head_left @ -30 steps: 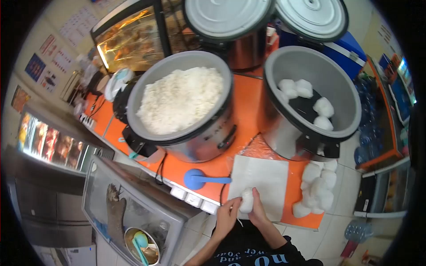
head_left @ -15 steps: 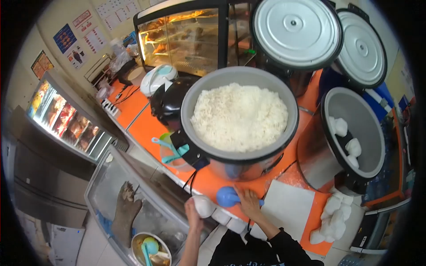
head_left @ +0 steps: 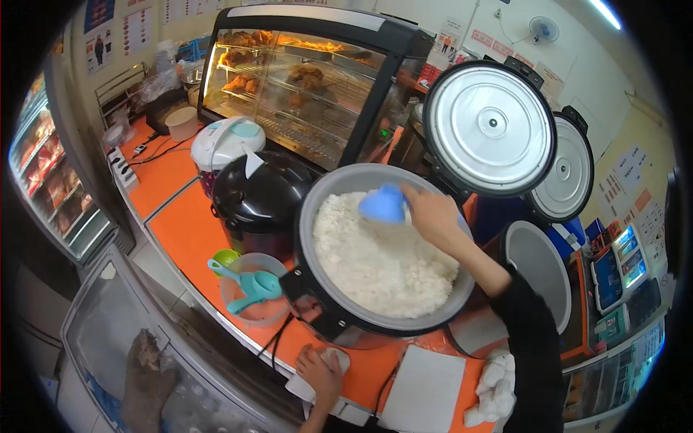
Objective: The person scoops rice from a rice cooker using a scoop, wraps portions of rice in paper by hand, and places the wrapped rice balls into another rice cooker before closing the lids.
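Observation:
My right hand point(head_left: 433, 215) is closed round the handle of a blue scoop point(head_left: 382, 204), which is over the upper part of the white rice point(head_left: 375, 260) in the large grey-rimmed cooker pot point(head_left: 310, 216). Lower down, my left hand point(head_left: 317, 369) is at the orange counter's front edge, its fingers bent over a white bag point(head_left: 338, 359). A white sheet point(head_left: 422, 390) lies on the counter to the right, and a pile of white wrapped bundles point(head_left: 494, 390) is beside it.
A second pot point(head_left: 538, 270) stands right of the rice, below two raised lids point(head_left: 491, 123). Left of the rice are a black cooker point(head_left: 256, 191) and a tub point(head_left: 253, 317) with turquoise scoops point(head_left: 256, 283). A glass food cabinet point(head_left: 289, 86) stands behind; a grey freezer point(head_left: 144, 310) is lower left.
My right hand has taken hold of the blue scoop and lifted it from the counter to above the rice. The view has tilted upward, and my left hand remains near the counter's front edge.

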Demonstrator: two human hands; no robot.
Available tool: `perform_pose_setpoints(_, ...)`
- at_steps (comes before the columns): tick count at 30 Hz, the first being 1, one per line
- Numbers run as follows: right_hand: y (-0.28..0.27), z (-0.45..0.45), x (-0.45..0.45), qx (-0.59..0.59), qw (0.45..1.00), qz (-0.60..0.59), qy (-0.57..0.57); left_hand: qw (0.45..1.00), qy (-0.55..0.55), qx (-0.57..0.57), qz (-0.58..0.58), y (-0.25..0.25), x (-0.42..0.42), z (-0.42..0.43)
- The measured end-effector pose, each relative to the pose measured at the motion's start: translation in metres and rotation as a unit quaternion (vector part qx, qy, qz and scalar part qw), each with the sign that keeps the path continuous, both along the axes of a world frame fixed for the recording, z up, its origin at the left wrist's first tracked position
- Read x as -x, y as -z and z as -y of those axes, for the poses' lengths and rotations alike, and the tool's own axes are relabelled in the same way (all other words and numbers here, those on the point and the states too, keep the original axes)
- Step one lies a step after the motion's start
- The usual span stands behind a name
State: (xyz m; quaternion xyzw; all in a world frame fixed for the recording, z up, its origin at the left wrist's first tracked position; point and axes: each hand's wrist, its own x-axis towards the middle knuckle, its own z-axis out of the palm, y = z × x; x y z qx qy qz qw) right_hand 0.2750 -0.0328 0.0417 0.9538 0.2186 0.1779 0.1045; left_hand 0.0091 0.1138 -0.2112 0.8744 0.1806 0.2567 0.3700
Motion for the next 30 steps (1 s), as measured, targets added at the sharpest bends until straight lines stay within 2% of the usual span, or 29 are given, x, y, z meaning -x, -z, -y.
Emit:
perform_pose_setpoints(1,0.017,-0.011,-0.033,0.007,0.994,0.097,0.044,0.997,-0.001,0.012,0.072,-0.016,-0.001,-0.006)
perform_pose_setpoints(3,0.021,-0.019,-0.06,0.114,0.99,0.077,-0.03,0.973,0.001,0.023,0.23,-0.052,-0.001,-0.016)
perform_pose_setpoints(4,0.02,-0.025,-0.065,0.172,0.981,0.058,-0.066,0.95,0.001,0.028,0.31,-0.068,-0.002,-0.018)
perform_pose_setpoints(7,-0.001,-0.046,-0.073,0.295,0.942,-0.104,-0.124,0.914,0.1,0.038,0.39,-0.111,-0.04,-0.03)
perform_pose_setpoints(8,0.003,-0.044,-0.076,0.29,0.937,-0.11,-0.161,0.919,0.104,0.007,0.381,-0.12,-0.051,-0.032)
perform_pose_setpoints(10,0.008,-0.038,-0.069,0.277,0.93,-0.182,-0.16,0.922,0.1,-0.051,0.371,-0.135,-0.075,-0.03)
perform_pose_setpoints(17,-0.016,-0.025,-0.02,0.293,0.883,-0.322,-0.173,0.904,0.079,-0.069,0.415,-0.129,-0.082,-0.029)
perform_pose_setpoints(19,-0.034,-0.011,0.022,0.276,0.901,-0.308,-0.13,0.905,0.076,-0.059,0.415,-0.129,-0.081,-0.028)
perform_pose_setpoints(23,-0.065,-0.005,0.132,0.155,0.964,-0.217,0.007,0.907,0.073,-0.05,0.411,-0.132,-0.08,-0.026)
perform_pose_setpoints(26,-0.067,-0.034,0.145,0.09,0.961,-0.252,0.068,0.909,0.064,-0.051,0.409,-0.132,-0.078,-0.027)
perform_pose_setpoints(30,-0.011,-0.037,0.111,-0.144,0.947,-0.286,-0.018,0.907,0.057,-0.045,0.414,-0.134,-0.075,-0.025)
